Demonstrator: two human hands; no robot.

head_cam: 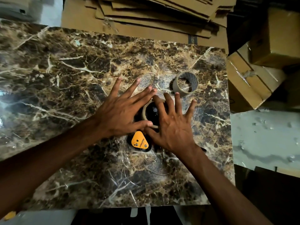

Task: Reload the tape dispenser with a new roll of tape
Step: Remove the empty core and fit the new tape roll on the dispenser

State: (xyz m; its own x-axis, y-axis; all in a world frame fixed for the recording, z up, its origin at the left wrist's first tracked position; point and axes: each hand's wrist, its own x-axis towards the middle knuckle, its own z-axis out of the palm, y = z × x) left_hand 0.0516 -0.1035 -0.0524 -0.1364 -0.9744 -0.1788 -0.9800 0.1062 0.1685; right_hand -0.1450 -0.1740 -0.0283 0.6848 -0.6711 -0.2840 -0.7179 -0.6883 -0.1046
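Note:
A black tape dispenser with an orange triangular side plate [140,141] lies on the marble table [73,82]. A brown tape roll [145,111] sits on its dark hub. My left hand [120,111] rests over the roll's left side, fingers spread, its thumb laid across the near rim. My right hand [173,127] covers the right side, with its index finger on the far rim and its thumb by the near rim. Most of the dispenser body is hidden under both hands. A nearly empty cardboard tape core [178,90] stands apart at the back right.
Flattened cardboard sheets [146,17] are stacked past the table's far edge. Taped cardboard boxes [248,82] crowd the right side, close to the table's right edge. A pale floor [266,135] shows below them.

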